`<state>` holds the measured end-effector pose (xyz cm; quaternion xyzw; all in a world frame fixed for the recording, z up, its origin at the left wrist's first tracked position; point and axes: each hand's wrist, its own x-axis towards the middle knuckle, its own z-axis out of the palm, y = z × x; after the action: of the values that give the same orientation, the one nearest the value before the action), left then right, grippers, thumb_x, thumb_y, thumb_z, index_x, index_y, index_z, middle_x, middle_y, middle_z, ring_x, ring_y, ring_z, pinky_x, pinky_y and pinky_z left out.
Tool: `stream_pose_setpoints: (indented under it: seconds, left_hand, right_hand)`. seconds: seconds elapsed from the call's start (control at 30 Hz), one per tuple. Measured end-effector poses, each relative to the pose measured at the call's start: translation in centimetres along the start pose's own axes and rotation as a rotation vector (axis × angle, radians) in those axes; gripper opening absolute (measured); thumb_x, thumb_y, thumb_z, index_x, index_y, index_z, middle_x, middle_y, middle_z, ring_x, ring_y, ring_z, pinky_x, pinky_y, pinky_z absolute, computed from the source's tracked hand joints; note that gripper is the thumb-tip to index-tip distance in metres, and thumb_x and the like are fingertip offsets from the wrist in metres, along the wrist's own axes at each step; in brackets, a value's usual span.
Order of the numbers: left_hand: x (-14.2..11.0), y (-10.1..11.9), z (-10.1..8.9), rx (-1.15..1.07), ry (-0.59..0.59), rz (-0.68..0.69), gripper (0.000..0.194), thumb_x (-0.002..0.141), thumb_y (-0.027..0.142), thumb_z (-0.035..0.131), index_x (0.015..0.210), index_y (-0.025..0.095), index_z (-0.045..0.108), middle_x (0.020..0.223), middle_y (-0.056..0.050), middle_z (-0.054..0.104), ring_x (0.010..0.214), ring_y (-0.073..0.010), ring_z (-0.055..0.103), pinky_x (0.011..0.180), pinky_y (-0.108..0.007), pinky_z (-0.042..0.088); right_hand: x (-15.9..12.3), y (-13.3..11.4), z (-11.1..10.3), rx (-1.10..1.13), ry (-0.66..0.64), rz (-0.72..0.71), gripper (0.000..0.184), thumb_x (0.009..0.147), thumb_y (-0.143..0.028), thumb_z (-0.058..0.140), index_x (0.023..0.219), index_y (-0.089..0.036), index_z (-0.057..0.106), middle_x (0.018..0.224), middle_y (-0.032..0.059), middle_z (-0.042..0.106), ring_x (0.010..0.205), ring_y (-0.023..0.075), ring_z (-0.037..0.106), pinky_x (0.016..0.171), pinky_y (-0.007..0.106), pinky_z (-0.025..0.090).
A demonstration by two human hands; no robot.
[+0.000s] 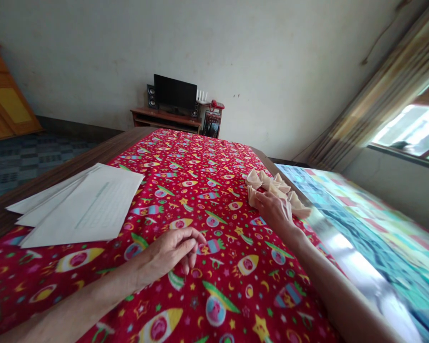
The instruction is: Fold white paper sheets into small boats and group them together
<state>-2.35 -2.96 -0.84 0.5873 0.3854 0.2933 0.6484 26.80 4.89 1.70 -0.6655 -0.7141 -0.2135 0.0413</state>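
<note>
My left hand (178, 247) hovers or rests over the red patterned cloth (200, 162), its fingers loosely bent and holding nothing. At the right side of the cloth my right hand (273, 208) reaches forward, its fingertips on a cream folded paper piece (252, 196). Several more folded paper pieces (277, 183) stand in a cluster just beyond and beside that hand. Part of the touched piece is hidden behind my fingers. To the left lies a fanned stack of paper sheets (93, 205), the top one bearing a faint printed grid.
The cloth covers a dark wooden table (109, 145). A bed with a multicoloured cover (364, 209) adjoins the table's right edge. Against the far wall stand a desk (143, 114) with a black monitor (175, 93), a speaker (151, 96) and a red telephone (216, 105).
</note>
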Motion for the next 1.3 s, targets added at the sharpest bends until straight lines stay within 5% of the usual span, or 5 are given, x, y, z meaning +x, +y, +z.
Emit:
stream_pose_setpoints:
  seconds: [0.27, 0.4, 0.57, 0.97, 1.3]
  left_hand:
    - [1.9, 1.4, -1.4, 0.493, 0.042, 0.277, 0.024, 0.088, 0.027, 0.040, 0.095, 0.015, 0.059, 0.068, -0.001, 0.058, 0.055, -0.0109, 0.056, 0.053, -0.022, 0.046]
    - [7.6, 4.5, -1.8, 0.964, 0.090, 0.690, 0.030, 0.087, 0.012, 0.040, 0.103, 0.017, 0.064, 0.095, -0.006, 0.059, 0.086, -0.0150, 0.057, 0.082, -0.028, 0.047]
    - [15.6, 5.7, 0.0, 1.392, 0.068, 0.798, 0.048, 0.085, 0.003, 0.038, 0.126, 0.022, 0.054, 0.118, -0.008, 0.049, 0.104, -0.0167, 0.052, 0.093, -0.029, 0.043]
    - [20.7, 5.2, 1.3, 1.519, 0.028, 0.760, 0.055, 0.082, 0.003, 0.041, 0.131, 0.028, 0.050, 0.116, -0.008, 0.054, 0.103, -0.0227, 0.054, 0.088, -0.034, 0.046]
    - [22.3, 4.9, 2.6, 1.232, 0.049, 0.814, 0.047, 0.081, 0.002, 0.038, 0.120, 0.017, 0.059, 0.111, -0.008, 0.062, 0.096, -0.0184, 0.060, 0.082, -0.027, 0.049]
  right_hand:
    - [-0.6, -0.3, 0.3, -0.009, -0.011, 0.031, 0.031, 0.093, -0.029, 0.035, 0.102, -0.023, 0.065, 0.096, 0.0064, 0.065, 0.077, 0.0180, 0.059, 0.058, 0.026, 0.030]
    - [-0.5, -0.1, 0.5, 0.010, -0.011, 0.036, 0.031, 0.093, -0.029, 0.035, 0.099, -0.023, 0.065, 0.094, 0.0058, 0.066, 0.074, 0.0176, 0.060, 0.055, 0.027, 0.029]
    - [-0.3, 0.1, 0.6, 0.031, -0.032, 0.045, 0.030, 0.093, -0.028, 0.035, 0.102, -0.024, 0.063, 0.094, 0.0048, 0.066, 0.074, 0.0171, 0.060, 0.056, 0.026, 0.030]
    - [0.0, 0.2, 0.2, 0.071, -0.026, 0.043, 0.031, 0.094, -0.032, 0.034, 0.105, -0.026, 0.063, 0.090, 0.0036, 0.067, 0.076, 0.0192, 0.061, 0.058, 0.027, 0.031]
    - [1.8, 0.3, -1.0, 0.067, -0.186, 0.095, 0.030, 0.087, -0.027, 0.042, 0.087, -0.018, 0.072, 0.081, 0.0108, 0.069, 0.077, 0.0230, 0.064, 0.064, 0.028, 0.040]
